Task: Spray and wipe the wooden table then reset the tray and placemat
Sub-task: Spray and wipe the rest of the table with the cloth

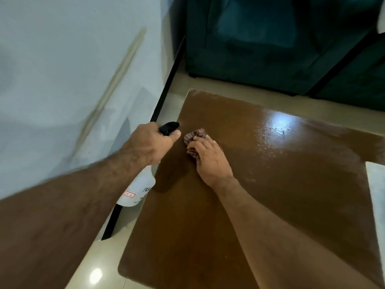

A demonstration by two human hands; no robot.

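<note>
The left hand (153,142) is curled round the black trigger head of a white spray bottle (138,187), thumb along the top, nozzle aimed over the wooden table (208,215); the bottle hangs just off the table's left edge, above the floor (98,257). The right hand (210,158) presses a crumpled checked cloth (194,135) onto the tabletop near that left edge, fingers bent over it and gripping it. Wet droplets and a bright glare cover the far right part of the table. A pale mat (378,197) lies at its right edge. Beyond stands a dark green sofa (260,38), and a pale wall (62,69) rises on the left
</note>
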